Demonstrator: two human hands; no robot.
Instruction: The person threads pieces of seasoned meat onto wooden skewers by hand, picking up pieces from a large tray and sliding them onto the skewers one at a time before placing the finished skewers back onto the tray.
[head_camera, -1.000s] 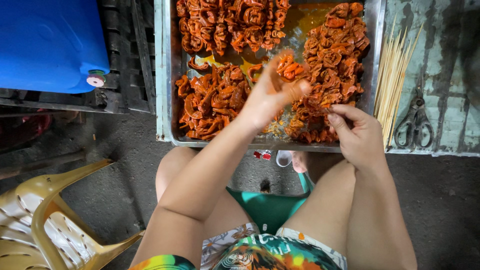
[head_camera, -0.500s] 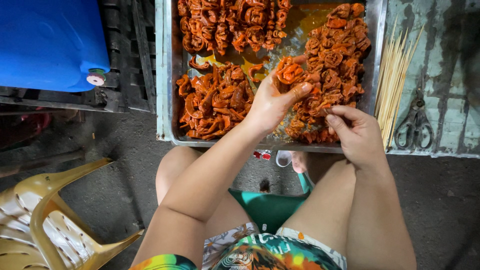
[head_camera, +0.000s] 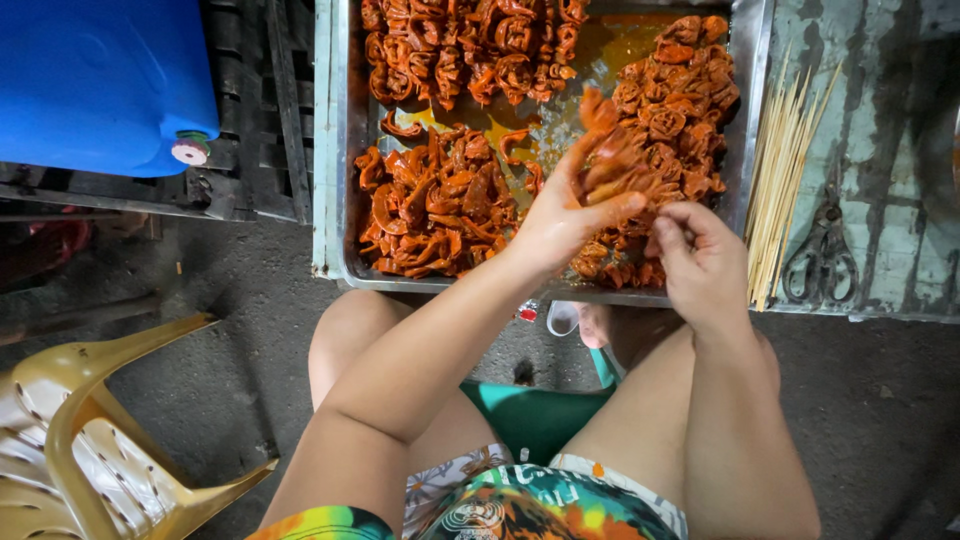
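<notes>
A metal tray (head_camera: 335, 150) holds piles of orange marinated meat pieces (head_camera: 435, 200) in oily sauce. My left hand (head_camera: 560, 215) is raised over the tray's right side, fingers closed on a bunch of meat pieces (head_camera: 610, 160). My right hand (head_camera: 700, 255) is just beside it at the tray's near edge, fingers pinched together next to that bunch; whether a skewer runs through it is hidden. Coiled meat pieces (head_camera: 680, 110) lie heaped at the tray's right.
Bamboo skewers (head_camera: 785, 170) and scissors (head_camera: 822, 250) lie on the worn table right of the tray. A blue plastic container (head_camera: 100, 80) sits on a black crate at the left. A tan plastic chair (head_camera: 90, 440) stands at lower left.
My left hand has lifted the meat bunch higher and slightly right, blurred with motion. My right hand has moved a little toward it.
</notes>
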